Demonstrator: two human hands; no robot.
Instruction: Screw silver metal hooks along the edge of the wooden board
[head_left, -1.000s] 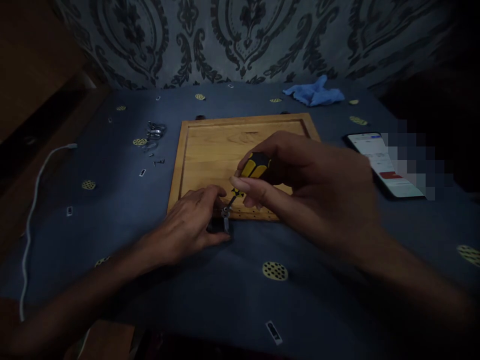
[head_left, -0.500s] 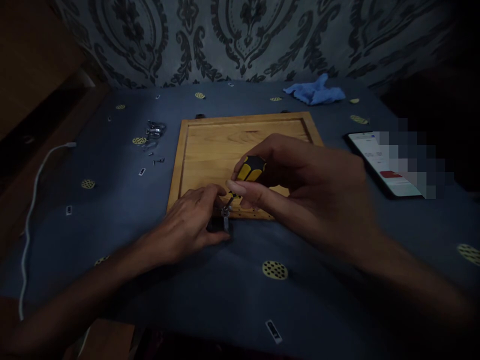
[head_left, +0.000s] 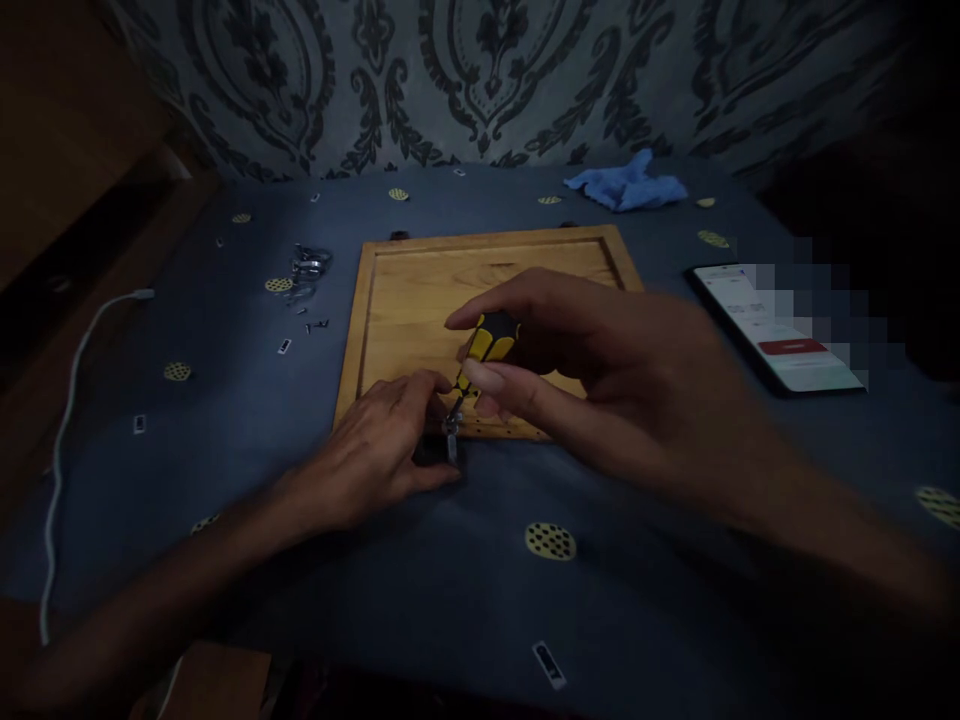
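Note:
In my right hand [head_left: 600, 380] is a small black-and-yellow screwdriver [head_left: 491, 345], held between thumb and fingers with the index finger raised off the handle. Its shaft slants down to a small shiny metal fitting, perhaps a hinge [head_left: 452, 440], at the near edge of a wooden panel [head_left: 427, 310]. My left hand [head_left: 382, 440] curls around this fitting, index finger over the panel's edge and thumb below. A dark area lies between thumb and fingers; whether it is a part or shadow is unclear. Small holes dot the panel's near edge.
Several loose metal fittings [head_left: 309, 265] and small screws [head_left: 316, 325] lie left of the panel. A blue cloth [head_left: 626, 183] is at the back, a phone [head_left: 787, 340] with a lit screen at right. A white cable [head_left: 60, 450] runs down the left side.
My right index finger has lifted away from the screwdriver's handle, and the handle has shifted slightly left. The left hand keeps its place at the fitting.

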